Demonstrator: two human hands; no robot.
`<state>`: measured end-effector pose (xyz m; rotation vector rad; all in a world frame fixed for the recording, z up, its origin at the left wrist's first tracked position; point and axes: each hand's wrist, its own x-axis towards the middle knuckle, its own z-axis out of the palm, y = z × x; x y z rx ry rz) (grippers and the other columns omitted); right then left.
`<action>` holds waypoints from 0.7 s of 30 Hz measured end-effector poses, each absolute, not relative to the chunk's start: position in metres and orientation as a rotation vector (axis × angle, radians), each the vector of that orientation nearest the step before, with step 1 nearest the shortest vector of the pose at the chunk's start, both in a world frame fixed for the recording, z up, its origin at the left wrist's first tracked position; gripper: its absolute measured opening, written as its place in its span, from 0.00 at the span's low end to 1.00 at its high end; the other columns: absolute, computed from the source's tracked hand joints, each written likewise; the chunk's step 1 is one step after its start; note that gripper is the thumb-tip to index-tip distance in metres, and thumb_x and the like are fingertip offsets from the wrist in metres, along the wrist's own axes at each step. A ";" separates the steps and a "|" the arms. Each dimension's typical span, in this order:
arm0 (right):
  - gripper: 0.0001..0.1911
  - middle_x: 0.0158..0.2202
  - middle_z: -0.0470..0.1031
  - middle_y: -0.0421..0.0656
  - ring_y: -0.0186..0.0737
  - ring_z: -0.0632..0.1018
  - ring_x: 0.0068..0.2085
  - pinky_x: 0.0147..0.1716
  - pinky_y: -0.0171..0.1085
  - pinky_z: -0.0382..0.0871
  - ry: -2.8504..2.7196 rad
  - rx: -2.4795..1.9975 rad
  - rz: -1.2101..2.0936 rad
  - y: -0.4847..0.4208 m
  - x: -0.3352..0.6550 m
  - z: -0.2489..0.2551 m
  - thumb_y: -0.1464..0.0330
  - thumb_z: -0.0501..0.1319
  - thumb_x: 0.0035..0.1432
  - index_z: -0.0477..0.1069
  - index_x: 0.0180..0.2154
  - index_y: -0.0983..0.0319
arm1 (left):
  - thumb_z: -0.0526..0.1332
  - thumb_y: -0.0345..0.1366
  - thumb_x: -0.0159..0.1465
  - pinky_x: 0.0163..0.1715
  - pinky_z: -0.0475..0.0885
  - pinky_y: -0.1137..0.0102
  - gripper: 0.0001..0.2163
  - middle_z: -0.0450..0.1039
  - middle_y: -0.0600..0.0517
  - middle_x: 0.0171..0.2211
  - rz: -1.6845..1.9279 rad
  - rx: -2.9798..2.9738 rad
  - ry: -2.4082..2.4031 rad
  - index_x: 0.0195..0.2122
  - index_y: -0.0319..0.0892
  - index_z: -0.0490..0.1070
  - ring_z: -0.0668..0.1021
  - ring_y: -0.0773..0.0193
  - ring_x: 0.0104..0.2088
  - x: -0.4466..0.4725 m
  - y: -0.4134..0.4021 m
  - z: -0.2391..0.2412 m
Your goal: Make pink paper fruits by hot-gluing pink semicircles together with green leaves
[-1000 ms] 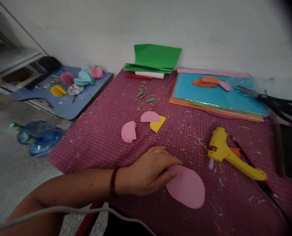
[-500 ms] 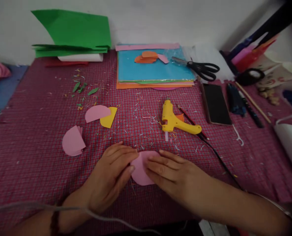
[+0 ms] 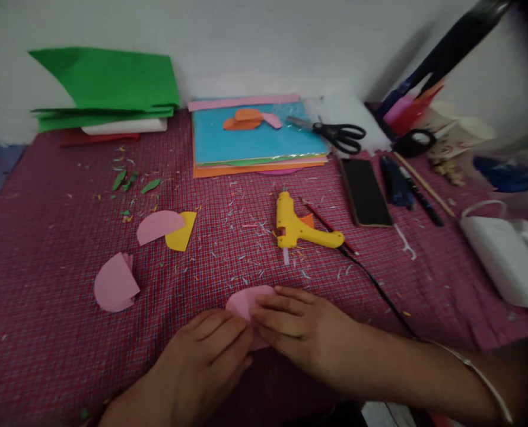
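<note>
A rounded pink paper piece (image 3: 241, 301) lies on the checked cloth at the near middle, with a fold or crease down its middle. The closed fingers of my left hand (image 3: 210, 356) are on its lower left part, thumb tucked below them. Stretched across its right side are the fingers of my right hand (image 3: 304, 329), lying flat and pressing on the paper; that thumb is hidden. The two hands' fingertips nearly meet over the paper and cover much of it. To the left are a stack of pink paper pieces (image 3: 115, 283) and a pink half-round piece (image 3: 159, 225) overlapping a yellow piece (image 3: 181, 233).
Beyond my hands lies a yellow glue gun (image 3: 290, 222), its cord trailing right beside a pencil (image 3: 326, 222). Further back are scissors (image 3: 342, 135) on blue sheets (image 3: 246, 145), a phone (image 3: 365, 193) and green sheets (image 3: 117, 80). A white box (image 3: 502, 258) stands right.
My left hand has moved from the paper's left edge onto its lower part, its fingers drawing together. My right hand stays on the paper. The camera view has shifted.
</note>
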<state>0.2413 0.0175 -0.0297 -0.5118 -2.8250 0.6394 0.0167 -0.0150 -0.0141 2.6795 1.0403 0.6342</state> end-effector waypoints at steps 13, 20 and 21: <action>0.06 0.31 0.75 0.41 0.37 0.75 0.33 0.32 0.36 0.67 -2.162 -1.426 0.575 0.096 0.316 0.020 0.71 0.56 0.60 0.71 0.33 0.60 | 0.53 0.35 0.66 0.44 0.74 0.65 0.11 0.79 0.49 0.42 0.478 3.041 1.014 0.44 0.40 0.73 0.78 0.59 0.43 0.024 -0.016 -0.031; 0.10 0.25 0.69 0.39 0.35 0.70 0.27 0.25 0.34 0.63 -2.113 -1.428 0.452 0.101 0.309 0.009 0.69 0.56 0.60 0.65 0.26 0.60 | 0.58 0.46 0.63 0.51 0.72 0.58 0.19 0.75 0.43 0.48 0.510 2.926 0.907 0.49 0.38 0.69 0.74 0.52 0.51 0.026 -0.017 -0.058; 0.10 0.24 0.69 0.39 0.35 0.70 0.26 0.25 0.34 0.62 -2.114 -1.410 0.472 0.100 0.306 0.008 0.69 0.56 0.60 0.66 0.26 0.60 | 0.58 0.46 0.63 0.53 0.71 0.58 0.20 0.75 0.43 0.49 0.481 2.878 0.904 0.51 0.38 0.68 0.73 0.53 0.53 0.026 -0.016 -0.057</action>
